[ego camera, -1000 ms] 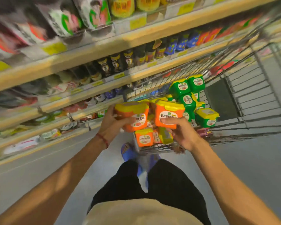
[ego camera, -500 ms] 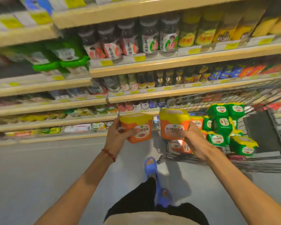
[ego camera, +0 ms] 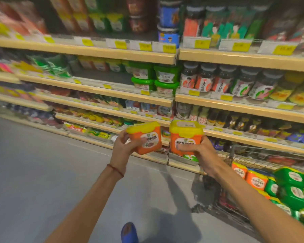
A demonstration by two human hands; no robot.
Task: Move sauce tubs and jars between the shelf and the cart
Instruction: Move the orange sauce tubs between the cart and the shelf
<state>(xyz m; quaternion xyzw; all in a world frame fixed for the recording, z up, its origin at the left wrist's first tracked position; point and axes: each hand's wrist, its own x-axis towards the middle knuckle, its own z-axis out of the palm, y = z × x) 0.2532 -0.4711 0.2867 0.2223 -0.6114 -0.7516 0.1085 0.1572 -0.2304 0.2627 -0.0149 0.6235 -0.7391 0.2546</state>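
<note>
Supermarket aisle, sauce shelf (ego camera: 112,95) dead ahead, grey floor (ego camera: 42,172) underfoot. Got an orange, yellow-lidded tub in each of my hands, both up in front of the lower shelves, close together but apart. Left hand (ego camera: 123,148) grips the left tub (ego camera: 147,137) by its side; it's tipped, lid leaning left. Right hand (ego camera: 202,151) curls round the right tub (ego camera: 184,135), which sits upright, lid up, label facing me. Cart (ego camera: 253,155) with more tubs is low on my right.
</note>
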